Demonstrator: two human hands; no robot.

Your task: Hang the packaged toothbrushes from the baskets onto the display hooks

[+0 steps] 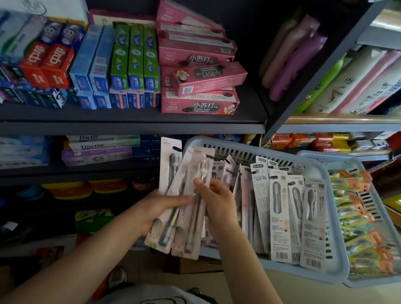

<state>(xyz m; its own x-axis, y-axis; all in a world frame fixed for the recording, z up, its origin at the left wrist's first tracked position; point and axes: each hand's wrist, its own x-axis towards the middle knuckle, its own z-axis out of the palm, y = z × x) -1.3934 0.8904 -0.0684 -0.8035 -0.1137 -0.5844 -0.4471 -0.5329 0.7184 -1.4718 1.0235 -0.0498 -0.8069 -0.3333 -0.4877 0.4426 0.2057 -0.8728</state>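
Left hand [162,207] grasping fanned toothbrush packs [183,200], right hand [216,199] fingers pinching one; loose fan may slip floorward beside basket [332,266].

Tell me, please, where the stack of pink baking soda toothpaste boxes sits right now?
In the head view, the pink toothpaste boxes sit upper centre on the dark shelf, right of the green toothpaste boxes, above the blue basket.

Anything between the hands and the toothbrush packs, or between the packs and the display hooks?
Nothing blocks the hands: the left hand already grips a fan of white carded toothbrush packs, and the right hand pinches one of them. No display hooks show in this view, so that path cannot be judged.
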